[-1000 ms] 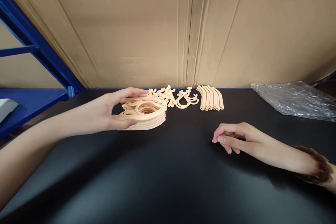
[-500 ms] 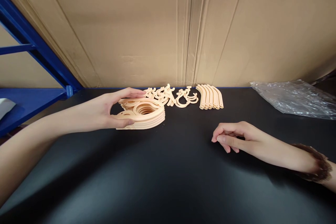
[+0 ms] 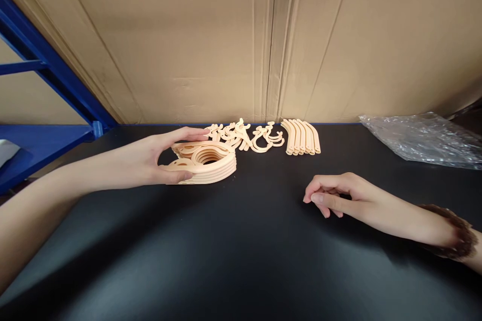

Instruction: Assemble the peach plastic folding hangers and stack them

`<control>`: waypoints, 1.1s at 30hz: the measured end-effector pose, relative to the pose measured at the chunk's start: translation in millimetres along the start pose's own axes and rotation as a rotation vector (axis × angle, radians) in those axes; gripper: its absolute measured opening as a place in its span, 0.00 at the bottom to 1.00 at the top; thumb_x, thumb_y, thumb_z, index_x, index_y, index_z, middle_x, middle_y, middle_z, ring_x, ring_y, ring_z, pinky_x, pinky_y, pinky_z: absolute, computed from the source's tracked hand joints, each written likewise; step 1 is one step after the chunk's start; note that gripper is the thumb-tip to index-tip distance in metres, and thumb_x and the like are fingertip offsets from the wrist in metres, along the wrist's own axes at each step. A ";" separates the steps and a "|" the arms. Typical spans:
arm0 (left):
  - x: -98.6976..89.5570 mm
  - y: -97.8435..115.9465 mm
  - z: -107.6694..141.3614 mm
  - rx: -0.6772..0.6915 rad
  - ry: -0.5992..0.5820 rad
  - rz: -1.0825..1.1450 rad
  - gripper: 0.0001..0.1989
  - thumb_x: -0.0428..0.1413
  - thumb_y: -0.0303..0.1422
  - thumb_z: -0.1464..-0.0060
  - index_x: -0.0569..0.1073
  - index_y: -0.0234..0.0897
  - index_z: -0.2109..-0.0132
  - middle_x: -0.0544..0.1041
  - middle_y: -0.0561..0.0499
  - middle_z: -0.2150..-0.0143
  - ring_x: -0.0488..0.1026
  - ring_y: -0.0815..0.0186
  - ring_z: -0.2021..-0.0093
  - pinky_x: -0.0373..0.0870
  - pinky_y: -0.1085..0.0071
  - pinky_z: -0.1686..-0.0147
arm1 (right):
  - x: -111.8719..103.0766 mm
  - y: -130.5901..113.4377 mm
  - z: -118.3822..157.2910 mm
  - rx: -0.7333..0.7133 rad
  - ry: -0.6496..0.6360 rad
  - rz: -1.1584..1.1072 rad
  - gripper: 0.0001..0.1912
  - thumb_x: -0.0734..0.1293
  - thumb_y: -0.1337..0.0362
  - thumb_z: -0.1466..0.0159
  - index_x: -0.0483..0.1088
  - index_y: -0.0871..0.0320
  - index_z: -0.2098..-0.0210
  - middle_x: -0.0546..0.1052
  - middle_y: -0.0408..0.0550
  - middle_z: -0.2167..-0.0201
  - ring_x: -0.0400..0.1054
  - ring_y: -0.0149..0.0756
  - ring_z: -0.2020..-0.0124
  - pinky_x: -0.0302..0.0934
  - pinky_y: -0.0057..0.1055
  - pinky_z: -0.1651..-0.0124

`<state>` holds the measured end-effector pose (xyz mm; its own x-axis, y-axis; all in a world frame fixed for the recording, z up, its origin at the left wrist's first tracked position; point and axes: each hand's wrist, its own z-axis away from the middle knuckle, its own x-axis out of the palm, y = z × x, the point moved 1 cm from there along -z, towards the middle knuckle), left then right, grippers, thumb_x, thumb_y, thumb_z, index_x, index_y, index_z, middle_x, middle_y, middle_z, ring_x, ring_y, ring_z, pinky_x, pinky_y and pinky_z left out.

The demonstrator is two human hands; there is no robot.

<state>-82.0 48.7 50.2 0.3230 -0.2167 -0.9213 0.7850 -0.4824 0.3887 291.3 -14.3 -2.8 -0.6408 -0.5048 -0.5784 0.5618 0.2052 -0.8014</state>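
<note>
My left hand is closed round the left end of a stack of beige plastic hanger pieces, thumb on the near side and fingers over the far side. The pieces are curved, lie one on another and line up round a rounded opening. Behind them lies a loose pile of beige hooks, and to its right a row of curved beige hanger arms laid side by side. My right hand hovers or rests at the right, fingers loosely curled with the thumb against them, and no object shows in it.
A black tabletop spreads beneath everything. A crumpled clear plastic bag lies at the back right. Tall cardboard stands behind the table. A blue metal frame rises at the left, with a white item beside it.
The view has shifted very slightly. Both hands and the beige pieces keep their places.
</note>
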 end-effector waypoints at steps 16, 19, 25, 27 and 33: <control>-23.2 -13.6 7.4 -0.318 -0.172 -0.126 0.45 0.60 0.58 0.57 0.55 0.60 0.33 0.65 0.60 0.33 0.66 0.54 0.37 0.59 0.59 0.37 | -0.2 2.3 1.0 -0.002 -0.010 0.011 0.18 0.59 0.49 0.29 0.74 0.52 0.61 0.71 0.40 0.75 0.63 0.30 0.74 0.54 0.29 0.72; -21.9 -16.5 7.1 -0.301 -0.161 -0.130 0.46 0.61 0.57 0.57 0.54 0.59 0.32 0.63 0.59 0.32 0.64 0.53 0.36 0.57 0.60 0.36 | 0.0 1.3 1.2 -0.005 -0.014 0.005 0.18 0.59 0.49 0.29 0.73 0.53 0.61 0.71 0.40 0.75 0.64 0.30 0.73 0.54 0.29 0.71; -21.9 -18.9 6.1 -0.310 -0.145 -0.138 0.47 0.60 0.58 0.56 0.53 0.60 0.31 0.65 0.60 0.34 0.66 0.54 0.37 0.59 0.60 0.37 | -0.2 0.5 0.9 0.001 -0.014 0.002 0.18 0.59 0.48 0.30 0.73 0.53 0.61 0.71 0.40 0.75 0.63 0.31 0.73 0.54 0.30 0.71; -21.8 -19.0 6.2 -0.314 -0.138 -0.141 0.47 0.59 0.59 0.57 0.54 0.59 0.32 0.65 0.59 0.34 0.66 0.54 0.37 0.59 0.59 0.37 | -0.1 0.8 0.6 0.002 -0.015 0.002 0.18 0.59 0.48 0.30 0.73 0.53 0.61 0.71 0.40 0.75 0.63 0.31 0.73 0.54 0.30 0.71; -20.0 -19.5 7.4 -0.295 -0.128 -0.150 0.47 0.59 0.58 0.56 0.54 0.57 0.31 0.65 0.57 0.33 0.66 0.53 0.37 0.61 0.58 0.38 | 0.1 0.9 0.2 0.004 -0.018 -0.003 0.19 0.59 0.47 0.30 0.73 0.53 0.60 0.71 0.41 0.75 0.63 0.32 0.73 0.53 0.30 0.71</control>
<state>-107.7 56.1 61.1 0.1383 -0.2755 -0.9513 0.9435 -0.2553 0.2111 291.8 -14.3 -3.6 -0.6332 -0.5202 -0.5731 0.5620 0.2001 -0.8026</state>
